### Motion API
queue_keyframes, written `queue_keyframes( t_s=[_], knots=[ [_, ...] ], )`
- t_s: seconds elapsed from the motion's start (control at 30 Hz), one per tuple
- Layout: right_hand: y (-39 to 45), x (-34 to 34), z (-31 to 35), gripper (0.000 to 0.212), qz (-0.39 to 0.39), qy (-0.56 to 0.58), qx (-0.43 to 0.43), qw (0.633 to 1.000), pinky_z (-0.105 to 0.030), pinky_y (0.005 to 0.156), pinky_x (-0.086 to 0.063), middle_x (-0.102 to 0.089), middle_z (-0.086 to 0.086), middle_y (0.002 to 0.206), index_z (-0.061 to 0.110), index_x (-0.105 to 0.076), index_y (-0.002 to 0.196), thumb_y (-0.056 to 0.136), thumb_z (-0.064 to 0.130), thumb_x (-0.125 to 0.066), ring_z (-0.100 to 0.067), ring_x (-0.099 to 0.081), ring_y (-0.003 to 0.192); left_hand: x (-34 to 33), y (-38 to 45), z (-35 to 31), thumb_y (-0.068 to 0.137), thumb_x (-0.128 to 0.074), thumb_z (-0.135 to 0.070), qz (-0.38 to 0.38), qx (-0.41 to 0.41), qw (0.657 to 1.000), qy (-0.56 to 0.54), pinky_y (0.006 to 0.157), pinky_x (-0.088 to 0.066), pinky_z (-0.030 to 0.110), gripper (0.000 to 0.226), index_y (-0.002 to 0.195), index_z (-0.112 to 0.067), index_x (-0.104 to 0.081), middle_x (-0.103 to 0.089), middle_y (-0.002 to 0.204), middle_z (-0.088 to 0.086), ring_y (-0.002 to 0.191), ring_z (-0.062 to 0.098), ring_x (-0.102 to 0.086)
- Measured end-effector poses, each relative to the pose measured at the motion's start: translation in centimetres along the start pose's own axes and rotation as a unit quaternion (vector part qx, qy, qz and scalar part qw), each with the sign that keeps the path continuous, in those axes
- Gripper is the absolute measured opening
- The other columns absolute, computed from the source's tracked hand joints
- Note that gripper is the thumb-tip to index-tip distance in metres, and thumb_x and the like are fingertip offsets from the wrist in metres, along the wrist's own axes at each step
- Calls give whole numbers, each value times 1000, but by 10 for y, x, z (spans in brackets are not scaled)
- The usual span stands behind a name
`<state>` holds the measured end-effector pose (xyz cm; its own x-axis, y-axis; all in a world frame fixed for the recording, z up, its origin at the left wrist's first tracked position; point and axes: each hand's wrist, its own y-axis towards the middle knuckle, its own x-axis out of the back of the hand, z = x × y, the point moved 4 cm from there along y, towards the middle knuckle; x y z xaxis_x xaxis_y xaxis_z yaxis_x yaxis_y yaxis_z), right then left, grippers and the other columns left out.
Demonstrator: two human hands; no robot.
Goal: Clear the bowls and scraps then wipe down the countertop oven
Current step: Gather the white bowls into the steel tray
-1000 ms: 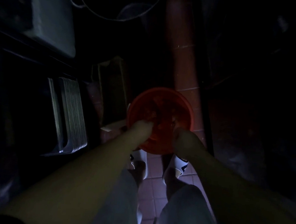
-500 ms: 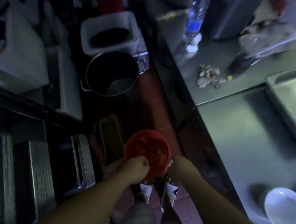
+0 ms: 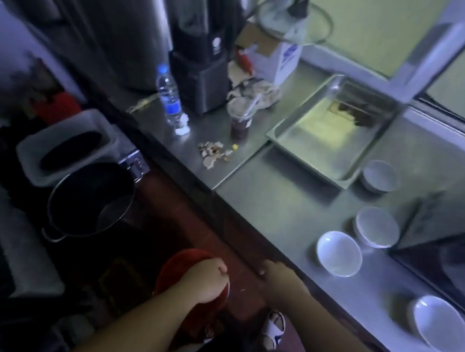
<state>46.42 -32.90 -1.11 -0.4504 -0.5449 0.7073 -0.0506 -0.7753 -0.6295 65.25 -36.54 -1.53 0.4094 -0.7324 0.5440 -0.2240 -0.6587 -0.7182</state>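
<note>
Left hand (image 3: 205,282) is fisted on the near rim of a red plastic bowl (image 3: 177,267), holding it low over the red tile floor (image 3: 166,198), below worktop level. Right hand (image 3: 279,277) sits at 3 o'clock from the left one, fingers curled loosely, holding nothing, at the front edge of the steel worktop (image 3: 279,208); contact with the edge is unclear.

From the right hand outward:
- 2 o'clock: white bowl (image 3: 339,252), upright, empty.
- A second white bowl (image 3: 376,228) just beyond it, a third (image 3: 379,175) further back, beside the steel tray (image 3: 329,128).
- 4 o'clock: another white bowl (image 3: 441,325), tilted, near the worktop edge.
- 12 o'clock, far: scraps (image 3: 213,154) in a small pile on the worktop, near a plastic cup of dark drink (image 3: 241,120) and a water bottle (image 3: 170,99).
- Dark tray (image 3: 450,259) at the right edge, behind the bowls.

On the floor at 11 o'clock from the left hand: large dark pot (image 3: 90,199), with a white bin (image 3: 67,143) touching it behind.
</note>
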Motion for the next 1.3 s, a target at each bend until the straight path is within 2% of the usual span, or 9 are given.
queue_keyframes(
  t_s=[0.13, 0.33, 0.53, 0.67, 0.83, 0.93, 1.1, 1.2, 1.3],
  knots=[
    [-9, 25, -56, 33, -38, 51, -68, 996, -37, 86, -56, -71, -9, 112, 20, -63, 110, 84, 38, -52, -33, -68, 104, -1, 13, -56, 96, -47, -26, 2, -40, 998, 49, 97, -45, 26, 32, 124, -23, -63, -64, 126, -2, 116, 20, -60],
    [-28, 60, -140, 40, -65, 124, -131, 981, -35, 100, -49, -60, -10, 134, 21, -59, 132, 94, 29, -56, -32, -60, 122, -17, 43, -149, 95, -50, -28, -6, -94, 987, 134, 97, -46, 28, 31, 121, -20, -66, -64, 130, 4, 119, 25, -60],
    [-50, 75, -229, 37, -76, 150, -173, 970, -34, 100, -49, -65, -7, 134, 24, -60, 129, 93, 32, -55, -29, -61, 121, -55, 61, -223, 94, -47, -31, 2, -136, 971, 195, 91, -51, 36, 26, 112, -20, -62, -65, 122, 6, 109, 27, -61],
    [-64, 78, -273, 38, -83, 157, -208, 962, -34, 97, -50, -64, -10, 134, 21, -59, 133, 97, 30, -51, -31, -61, 121, -85, 66, -264, 90, -47, -29, 11, -161, 964, 210, 95, -52, 37, 36, 123, -27, -63, -63, 131, 5, 115, 29, -61],
    [-83, 79, -322, 33, -139, 189, -265, 935, -39, 94, -51, -65, -14, 125, 17, -60, 122, 93, 33, -53, -35, -60, 115, -104, 76, -297, 89, -49, -25, -18, -192, 952, 237, 90, -55, 40, 29, 114, -24, -64, -67, 121, 3, 107, 29, -64],
    [-96, 75, -346, 53, -180, 186, -309, 915, -41, 102, -44, -55, -13, 136, 17, -53, 134, 87, 42, -60, -35, -49, 125, -103, 86, -305, 89, -50, -25, -40, -203, 948, 241, 87, -55, 40, 28, 114, -29, -62, -66, 121, -2, 104, 27, -64],
    [-101, 64, -365, 83, -193, 190, -358, 894, -45, 106, -39, -36, -12, 148, 18, -33, 149, 85, 58, -66, -38, -36, 134, -90, 109, -306, 88, -56, -24, -90, -223, 937, 255, 82, -52, 36, 24, 111, -26, -63, -62, 121, -2, 102, 26, -62],
    [-95, 56, -371, 101, -187, 233, -379, 876, -50, 107, -38, -23, -10, 159, 23, -17, 157, 80, 65, -69, -36, -29, 142, -76, 127, -296, 89, -55, -18, -116, -245, 925, 268, 80, -51, 37, 33, 121, -24, -62, -57, 122, 0, 104, 30, -61],
    [-87, 50, -373, 114, -181, 272, -394, 859, -55, 108, -38, -18, -5, 163, 25, -8, 160, 76, 70, -71, -34, -23, 146, -62, 147, -278, 92, -54, -14, -127, -253, 913, 294, 87, -51, 43, 45, 136, -24, -56, -52, 132, 2, 111, 34, -59]
  ],
)
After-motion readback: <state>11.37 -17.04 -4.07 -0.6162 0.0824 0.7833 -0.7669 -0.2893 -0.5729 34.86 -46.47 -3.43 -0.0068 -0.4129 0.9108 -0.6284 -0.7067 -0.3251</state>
